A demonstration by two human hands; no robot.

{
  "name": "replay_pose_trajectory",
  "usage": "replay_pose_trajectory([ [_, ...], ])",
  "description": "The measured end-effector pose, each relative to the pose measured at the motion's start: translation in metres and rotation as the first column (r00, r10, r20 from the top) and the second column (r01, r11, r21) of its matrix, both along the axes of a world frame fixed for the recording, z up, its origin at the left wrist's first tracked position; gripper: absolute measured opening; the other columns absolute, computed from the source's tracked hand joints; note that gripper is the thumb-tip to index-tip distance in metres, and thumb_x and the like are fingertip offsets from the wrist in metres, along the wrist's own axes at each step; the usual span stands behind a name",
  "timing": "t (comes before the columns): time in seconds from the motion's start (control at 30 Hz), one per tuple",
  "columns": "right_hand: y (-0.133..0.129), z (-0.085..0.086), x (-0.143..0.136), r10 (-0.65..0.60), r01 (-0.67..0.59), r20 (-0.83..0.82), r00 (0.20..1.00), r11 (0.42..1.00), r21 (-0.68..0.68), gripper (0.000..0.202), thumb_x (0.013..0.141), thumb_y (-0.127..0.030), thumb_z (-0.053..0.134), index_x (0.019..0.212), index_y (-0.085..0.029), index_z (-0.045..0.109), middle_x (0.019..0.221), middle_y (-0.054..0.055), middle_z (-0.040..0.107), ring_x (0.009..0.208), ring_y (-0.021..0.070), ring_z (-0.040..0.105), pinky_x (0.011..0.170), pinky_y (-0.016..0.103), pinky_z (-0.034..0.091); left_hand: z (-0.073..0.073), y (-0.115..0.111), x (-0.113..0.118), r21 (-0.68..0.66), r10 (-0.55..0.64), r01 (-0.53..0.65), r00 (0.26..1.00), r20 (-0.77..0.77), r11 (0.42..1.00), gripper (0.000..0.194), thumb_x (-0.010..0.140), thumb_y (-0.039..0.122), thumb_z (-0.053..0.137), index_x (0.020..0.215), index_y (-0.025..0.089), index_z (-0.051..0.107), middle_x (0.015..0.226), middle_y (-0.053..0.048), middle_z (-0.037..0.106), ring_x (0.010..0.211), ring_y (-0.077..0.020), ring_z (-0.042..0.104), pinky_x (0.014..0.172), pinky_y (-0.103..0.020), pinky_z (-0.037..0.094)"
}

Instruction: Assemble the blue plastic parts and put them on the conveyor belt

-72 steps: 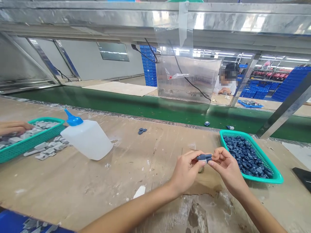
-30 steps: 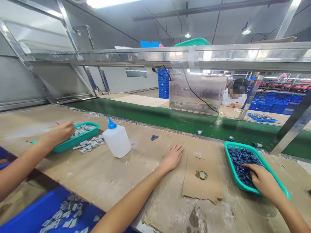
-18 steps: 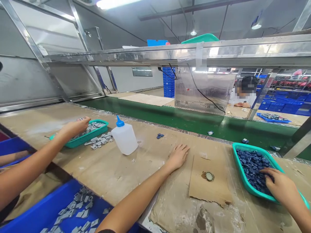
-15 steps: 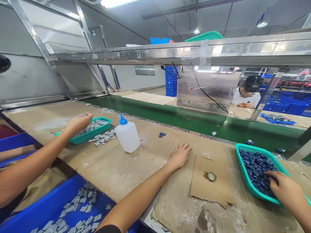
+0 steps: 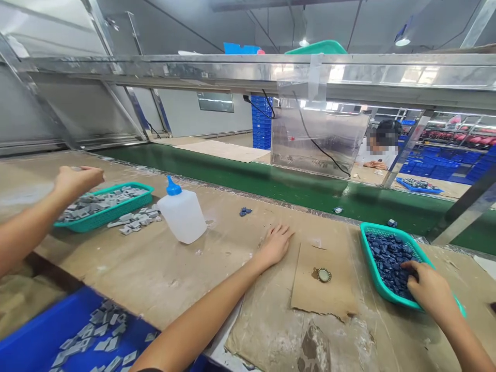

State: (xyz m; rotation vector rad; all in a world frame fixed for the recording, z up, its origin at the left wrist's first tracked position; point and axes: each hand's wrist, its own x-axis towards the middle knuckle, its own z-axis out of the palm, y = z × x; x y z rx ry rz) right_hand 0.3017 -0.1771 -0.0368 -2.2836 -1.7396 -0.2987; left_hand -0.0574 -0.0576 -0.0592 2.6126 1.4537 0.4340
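My left hand (image 5: 276, 244) lies flat on the brown paper of the bench, fingers stretched out, holding nothing. To its right is a small piece of cardboard (image 5: 310, 297) with a bottle cap (image 5: 323, 275) lying on it, hollow side up, beside a damp spot. At the right, my right hand (image 5: 428, 284) reaches into a green basket (image 5: 366, 258) full of small dark blue pieces (image 5: 387, 256). Its fingers are bent and touch the pile, with thumb and forefinger apart; no piece shows between them. A few dark blue pieces (image 5: 245, 211) lie beyond my left hand.
A squeeze bottle (image 5: 184, 217) with a blue nozzle stands left of centre. A co-worker's hand (image 5: 79, 181) is over a green basket (image 5: 116, 209) of grey pieces. A blue bin (image 5: 39, 330) is below the bench edge; a green conveyor belt (image 5: 217, 173) runs behind.
The view has turned slightly, so the bench things appear shifted left. My right hand stays at the dark blue pieces, and my left hand still lies flat.
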Motion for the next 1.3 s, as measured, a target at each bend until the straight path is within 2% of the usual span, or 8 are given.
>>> replay_pose_trajectory([
  [0.23, -0.001, 0.001, -0.006, -0.002, 0.021, -0.127, 0.992, 0.989, 0.148, 0.038, 0.065, -0.007, 0.033, 0.092, -0.009, 0.060, 0.078, 0.012, 0.062, 0.077, 0.0251, 0.060, 0.068, 0.035, 0.049, -0.009, 0.009, 0.002, -0.009, -0.034, 0.035, 0.997, 0.071, 0.999, 0.042, 0.082, 0.010, 0.034, 0.122, 0.013, 0.047, 0.133, -0.015, 0.039, 0.127, -0.0265, 0.029, 0.105, -0.043, 0.028],
  [0.43, -0.002, 0.006, -0.011, 0.012, -0.003, -0.121, 0.993, 0.997, 0.071, 0.029, 0.058, -0.002, 0.037, 0.070, -0.017, 0.059, 0.081, 0.008, 0.063, 0.078, 0.0203, 0.058, 0.073, 0.029, 0.046, -0.013, 0.016, 0.000, 0.032, -0.109, 0.106, 0.985, 0.134, 0.994, 0.042, 0.084, 0.012, 0.030, 0.124, 0.014, 0.046, 0.129, -0.013, 0.043, 0.124, -0.0253, 0.033, 0.105, -0.045, 0.027],
  [0.6, -0.003, 0.007, -0.014, 0.006, 0.002, -0.131, 0.991, 0.998, 0.059, 0.028, 0.064, -0.002, 0.036, 0.072, -0.016, 0.059, 0.079, 0.007, 0.061, 0.078, 0.0180, 0.057, 0.073, 0.026, 0.044, -0.008, 0.015, 0.000, 0.000, -0.125, 0.126, 0.986, 0.110, 0.992, 0.043, 0.085, 0.012, 0.027, 0.124, 0.010, 0.045, 0.129, -0.011, 0.046, 0.123, -0.0238, 0.036, 0.108, -0.044, 0.021],
  [0.8, -0.005, 0.009, -0.017, 0.004, 0.006, -0.153, 0.988, 0.998, 0.066, 0.030, 0.065, -0.003, 0.035, 0.074, -0.016, 0.060, 0.082, 0.005, 0.062, 0.078, 0.0167, 0.058, 0.072, 0.024, 0.044, 0.001, 0.007, 0.002, -0.105, -0.038, 0.056, 0.985, 0.170, 0.993, 0.050, 0.082, 0.011, 0.027, 0.132, 0.012, 0.035, 0.133, -0.007, 0.042, 0.128, -0.0273, 0.027, 0.105, -0.042, 0.029],
  [0.93, -0.007, 0.011, -0.018, 0.003, 0.005, -0.156, 0.988, 0.999, 0.053, 0.033, 0.066, -0.005, 0.035, 0.077, -0.018, 0.063, 0.085, 0.004, 0.065, 0.079, 0.0183, 0.060, 0.071, 0.027, 0.046, 0.000, 0.005, -0.001, -0.134, -0.063, 0.092, 0.975, 0.212, 0.987, 0.054, 0.079, 0.005, 0.026, 0.132, 0.012, 0.035, 0.134, -0.006, 0.041, 0.129, -0.0232, 0.027, 0.107, -0.039, 0.026],
  [1.07, -0.007, 0.011, -0.015, 0.008, -0.003, -0.144, 0.990, 0.999, 0.039, 0.036, 0.067, -0.007, 0.032, 0.079, -0.018, 0.065, 0.085, 0.005, 0.067, 0.077, 0.0201, 0.061, 0.068, 0.029, 0.047, 0.002, 0.004, -0.008, -0.172, -0.095, 0.134, 0.972, 0.216, 0.976, 0.051, 0.080, 0.008, 0.028, 0.131, 0.012, 0.036, 0.134, -0.007, 0.041, 0.130, -0.0213, 0.026, 0.109, -0.038, 0.024],
  [1.2, -0.006, 0.008, -0.009, 0.022, -0.020, -0.108, 0.994, 1.000, 0.020, 0.035, 0.066, -0.013, 0.033, 0.079, -0.019, 0.065, 0.082, 0.004, 0.067, 0.069, 0.0209, 0.061, 0.060, 0.030, 0.047, 0.007, 0.004, -0.015, -0.178, -0.133, 0.179, 0.962, 0.240, 0.968, 0.046, 0.082, 0.014, 0.034, 0.127, 0.014, 0.041, 0.132, -0.006, 0.044, 0.126, -0.0197, 0.033, 0.107, -0.036, 0.026],
  [1.3, -0.005, 0.005, -0.006, 0.041, -0.035, -0.092, 0.995, 0.997, 0.066, 0.031, 0.065, -0.019, 0.036, 0.077, -0.019, 0.064, 0.076, 0.005, 0.066, 0.065, 0.0222, 0.060, 0.059, 0.032, 0.047, 0.009, 0.004, -0.018, -0.151, -0.140, 0.184, 0.955, 0.261, 0.971, 0.042, 0.082, 0.017, 0.038, 0.123, 0.016, 0.045, 0.128, -0.005, 0.049, 0.123, -0.0187, 0.038, 0.105, -0.035, 0.030],
])
